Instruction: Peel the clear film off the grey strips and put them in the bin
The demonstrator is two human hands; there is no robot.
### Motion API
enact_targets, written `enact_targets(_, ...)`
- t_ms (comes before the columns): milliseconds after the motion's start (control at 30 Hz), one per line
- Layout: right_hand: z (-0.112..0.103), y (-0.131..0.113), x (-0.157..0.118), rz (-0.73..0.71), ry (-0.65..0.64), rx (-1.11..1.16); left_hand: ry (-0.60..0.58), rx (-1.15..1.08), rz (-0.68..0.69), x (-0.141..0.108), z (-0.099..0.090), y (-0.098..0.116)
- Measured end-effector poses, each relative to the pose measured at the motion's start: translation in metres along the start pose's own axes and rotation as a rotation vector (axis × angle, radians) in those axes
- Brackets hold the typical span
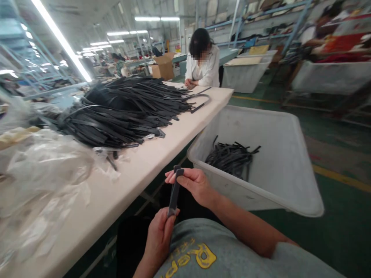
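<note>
I hold the flat, dull black strap [174, 197] right of the smooth, pale tabletop [162, 154], its long axis running near to far, far tip leaning slightly right. My left grip [159, 233] closes round its near end; my right grip [199, 187] pinches the far one. Long black strips [124, 104] heap left; tangled dark strips [232, 156] fill part of the whitish plastic bin [278, 154].

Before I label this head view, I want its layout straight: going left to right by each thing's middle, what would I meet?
Clear plastic → pile of black strips → left hand → held black strapping → right hand → loose black strips inside the near bin → pale bin at the right edge.
</note>
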State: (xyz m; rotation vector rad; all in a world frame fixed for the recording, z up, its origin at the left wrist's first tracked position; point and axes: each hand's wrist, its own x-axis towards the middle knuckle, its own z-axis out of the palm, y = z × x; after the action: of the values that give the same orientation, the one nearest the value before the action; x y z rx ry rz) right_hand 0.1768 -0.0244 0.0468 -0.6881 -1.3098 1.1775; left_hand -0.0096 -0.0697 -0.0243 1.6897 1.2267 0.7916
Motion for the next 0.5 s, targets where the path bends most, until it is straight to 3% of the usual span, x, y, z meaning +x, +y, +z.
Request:
enact_targets(133, -0.017, 0.013, -0.005, -0.003, 0.058, -0.13, -0.116, -0.017, -0.089, 0.002, 0.002, -0.021)
enact_targets(233, -0.047, 0.001, -0.003, -0.053, 0.2, -0.229, -0.087, -0.057, -0.145, 0.004, -0.004, -0.036)
enact_targets(367, -0.124, -0.047, 0.013, -0.19, 0.392, -0.399, 0.01, -0.164, -0.261, -0.002, -0.019, -0.067)
enact_targets(433, -0.17, -0.069, 0.022, -0.27, 0.438, -0.717, 0.046, -0.229, -0.329, -0.008, -0.028, -0.085)
enact_targets(500, -0.213, -0.082, 0.029, -0.256, 0.437, -1.09, 0.098, -0.28, -0.385, -0.014, -0.036, -0.1)
